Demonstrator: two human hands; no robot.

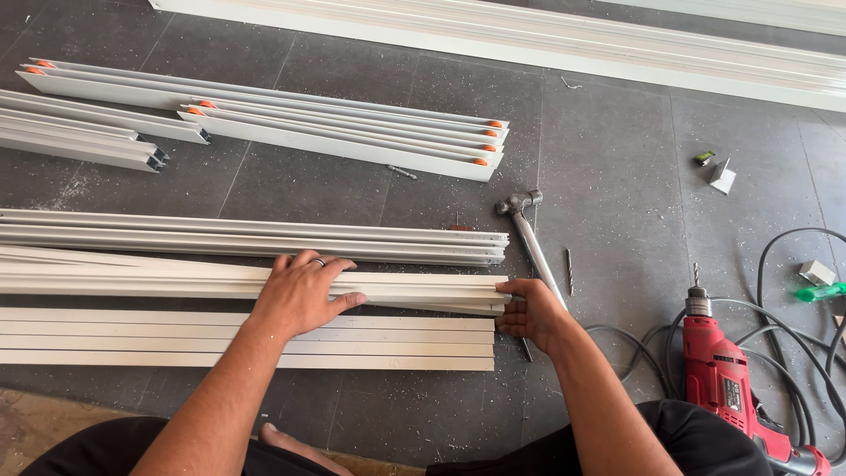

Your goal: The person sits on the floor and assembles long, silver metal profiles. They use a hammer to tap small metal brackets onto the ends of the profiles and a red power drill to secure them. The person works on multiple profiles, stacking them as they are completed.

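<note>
Several long white aluminium profiles (132,278) lie side by side on the dark floor in front of me. My left hand (304,291), a ring on one finger, rests flat on top of the middle bundle with fingers spread. My right hand (533,313) grips the right end of that same bundle, fingers curled around the profile ends. A flat group of white profiles (176,339) lies just nearer to me, under my left forearm. Another bundle (264,236) lies just beyond my hands.
A hammer (529,234) lies right of the profile ends, with a loose drill bit (569,269) beside it. A red corded drill (727,379) and black cable (793,264) sit at the right. More profiles with orange rollers (344,132) lie farther away, and long white frames (529,40) at the top.
</note>
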